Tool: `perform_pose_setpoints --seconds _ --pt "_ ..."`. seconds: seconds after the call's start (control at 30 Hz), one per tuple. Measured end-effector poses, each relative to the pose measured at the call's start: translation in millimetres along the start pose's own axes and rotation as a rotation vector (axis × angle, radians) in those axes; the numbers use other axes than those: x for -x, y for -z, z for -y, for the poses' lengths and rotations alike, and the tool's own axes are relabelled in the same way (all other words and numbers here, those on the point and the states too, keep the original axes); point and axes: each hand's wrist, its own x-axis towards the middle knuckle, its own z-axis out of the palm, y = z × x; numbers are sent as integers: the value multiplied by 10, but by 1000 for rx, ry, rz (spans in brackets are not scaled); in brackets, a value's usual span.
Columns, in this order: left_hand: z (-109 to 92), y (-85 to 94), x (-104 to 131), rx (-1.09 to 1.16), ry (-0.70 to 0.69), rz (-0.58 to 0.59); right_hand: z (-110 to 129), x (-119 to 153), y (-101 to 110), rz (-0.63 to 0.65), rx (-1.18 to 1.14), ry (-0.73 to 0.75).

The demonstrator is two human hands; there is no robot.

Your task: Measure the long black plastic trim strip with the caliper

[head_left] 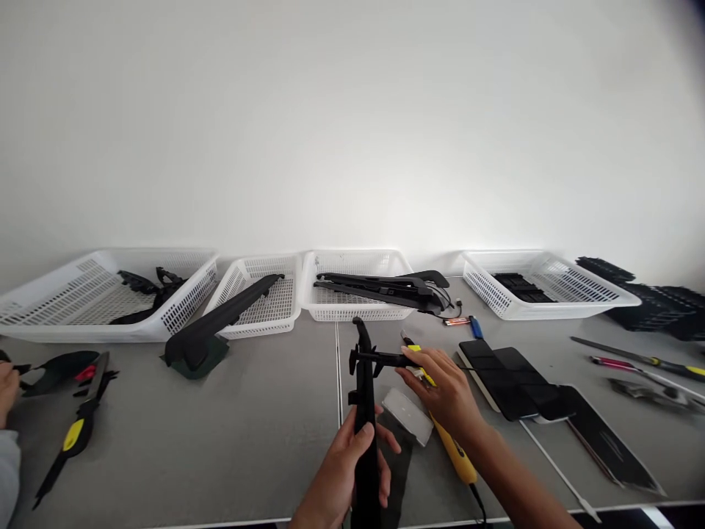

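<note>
Your left hand (344, 470) wraps the stiff, probably light black arm (364, 419) low down; right hand (440, 389) fingers pinch its crosspiece (380, 358).

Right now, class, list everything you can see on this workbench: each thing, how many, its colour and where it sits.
mesh baskets: four, white, in a row along the wall, each holding black parts
long black part: one, upright at front centre, gripped low down
yellow-handled tool: one, lying under the right forearm
clear plastic piece: one, beside the long black part
dark flat panels: several, black, right of centre
screwdrivers: two, far right
black and yellow tool: one, front left
another person's hand: one, left edge
left hand: grips the long black part
right hand: fingers at the part's upper cross piece
</note>
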Motion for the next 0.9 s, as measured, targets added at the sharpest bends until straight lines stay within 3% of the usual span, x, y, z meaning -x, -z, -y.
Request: perform_pose_setpoints --seconds 0.17,0.37,0.9 --pt "-164 -94 110 -160 18 -90 31 9 110 48 -1 21" --pt "-222 -178 196 -164 50 -102 68 4 222 40 15 99" --pt "-55 -214 274 -92 132 -107 235 -29 405 11 46 123"
